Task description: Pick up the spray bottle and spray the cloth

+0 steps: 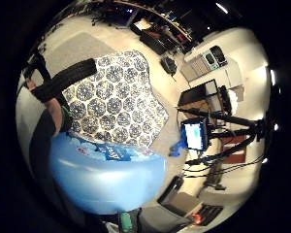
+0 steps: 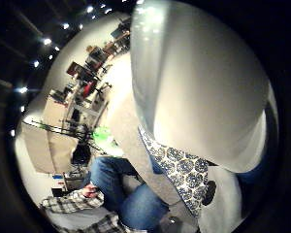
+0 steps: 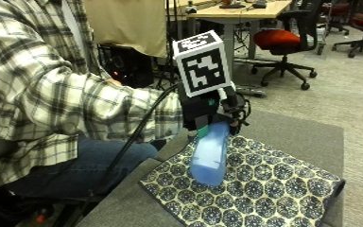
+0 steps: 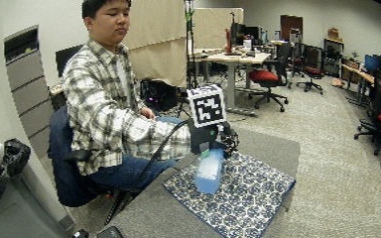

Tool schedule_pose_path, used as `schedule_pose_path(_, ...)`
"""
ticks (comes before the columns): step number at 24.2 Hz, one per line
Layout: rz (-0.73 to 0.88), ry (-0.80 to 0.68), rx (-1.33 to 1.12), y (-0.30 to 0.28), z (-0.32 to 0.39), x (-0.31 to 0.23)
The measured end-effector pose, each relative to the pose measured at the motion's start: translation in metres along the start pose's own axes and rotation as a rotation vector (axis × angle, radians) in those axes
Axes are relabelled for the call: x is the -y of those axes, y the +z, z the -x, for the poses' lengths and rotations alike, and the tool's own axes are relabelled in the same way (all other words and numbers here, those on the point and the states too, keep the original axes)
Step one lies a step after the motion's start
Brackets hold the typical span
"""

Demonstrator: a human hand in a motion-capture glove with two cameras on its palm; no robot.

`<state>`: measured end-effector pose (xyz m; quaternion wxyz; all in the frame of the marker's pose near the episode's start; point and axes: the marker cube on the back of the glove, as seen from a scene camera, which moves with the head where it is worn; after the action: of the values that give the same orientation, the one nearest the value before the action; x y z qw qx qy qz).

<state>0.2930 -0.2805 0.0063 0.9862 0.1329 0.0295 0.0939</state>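
Outside view shows our gloved right hand gripping the blue spray bottle by its top, lifted just below the hand over the patterned cloth, so pickup looks done and spraying remains.

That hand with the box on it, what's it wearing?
The right hand wears a black glove with black straps. The arm has a long plaid sleeve, checked white, grey and dark.

spray bottle label with white lettering, too blurred to read
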Motion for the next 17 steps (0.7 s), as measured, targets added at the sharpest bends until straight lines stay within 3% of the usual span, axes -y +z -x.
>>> schedule_pose_path(11, -0.342, 0.166, 0.633, -0.035, -0.007, 0.029)
schedule_pose_path(17, -0.481, 0.126, 0.962, -0.032, 0.003, 0.052)
